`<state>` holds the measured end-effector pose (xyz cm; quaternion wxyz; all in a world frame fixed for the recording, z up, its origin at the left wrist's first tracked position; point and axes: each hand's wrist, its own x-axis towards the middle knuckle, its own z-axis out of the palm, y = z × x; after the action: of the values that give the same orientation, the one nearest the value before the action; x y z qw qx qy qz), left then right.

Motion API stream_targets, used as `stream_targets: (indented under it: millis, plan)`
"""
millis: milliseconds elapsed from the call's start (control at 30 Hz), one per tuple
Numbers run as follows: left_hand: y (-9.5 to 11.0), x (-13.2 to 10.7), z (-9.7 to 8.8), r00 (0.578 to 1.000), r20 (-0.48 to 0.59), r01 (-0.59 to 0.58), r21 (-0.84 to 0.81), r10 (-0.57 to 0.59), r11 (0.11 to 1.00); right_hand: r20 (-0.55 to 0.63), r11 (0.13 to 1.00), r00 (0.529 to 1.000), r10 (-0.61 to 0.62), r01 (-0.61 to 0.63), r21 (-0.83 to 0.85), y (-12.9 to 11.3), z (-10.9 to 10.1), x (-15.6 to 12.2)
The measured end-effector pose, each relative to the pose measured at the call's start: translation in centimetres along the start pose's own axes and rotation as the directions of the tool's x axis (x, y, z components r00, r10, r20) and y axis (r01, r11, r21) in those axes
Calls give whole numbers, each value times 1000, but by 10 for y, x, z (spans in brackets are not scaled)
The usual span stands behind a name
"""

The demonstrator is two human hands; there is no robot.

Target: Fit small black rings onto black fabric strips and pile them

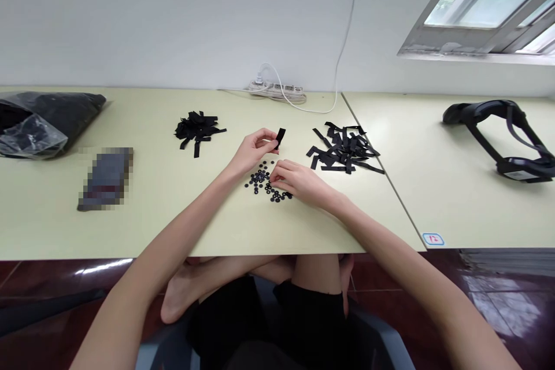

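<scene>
My left hand (255,147) pinches a short black fabric strip (281,137) between thumb and fingertips, held up above the table. Just below and to the right, my right hand (299,181) has its fingers drawn together at the edge of a scatter of small black round pieces (259,178), disc-like with some showing holes. Whether a piece sits in those fingertips is hidden. Left of my hands lies a heap of black strips (197,128). Another, looser heap of black strips (344,149) spreads out on the right; some of them show small marks or holes.
A power strip (277,91) with a white cable (347,40) lies against the wall. At the left are a dark plastic bag (65,118) and a blurred-out flat object (107,179). A black headset (498,133) rests on the right-hand table (455,202), past the seam.
</scene>
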<state>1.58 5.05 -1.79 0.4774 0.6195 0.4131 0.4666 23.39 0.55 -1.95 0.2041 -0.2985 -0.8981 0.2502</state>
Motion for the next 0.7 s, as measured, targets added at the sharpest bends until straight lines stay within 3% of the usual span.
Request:
stream_targets:
  millis: [267,467,567,700]
  plan:
    - [8,-3,2,1000,-1,-1,0,1,1000,13,988,994,-109,110,-108,-1,7,3]
    - [13,-2,0,999,-17,-47,26,48,999,-18,995,996,-90,89,-52,0,10,4]
    - [14,-4,2,997,-12,-75,30,75,997,-91,999,995,-46,47,11,-1,5,2]
    - [14,-6,6,999,7,-50,3,50,999,-316,997,949,1,24,75,1,-8,2]
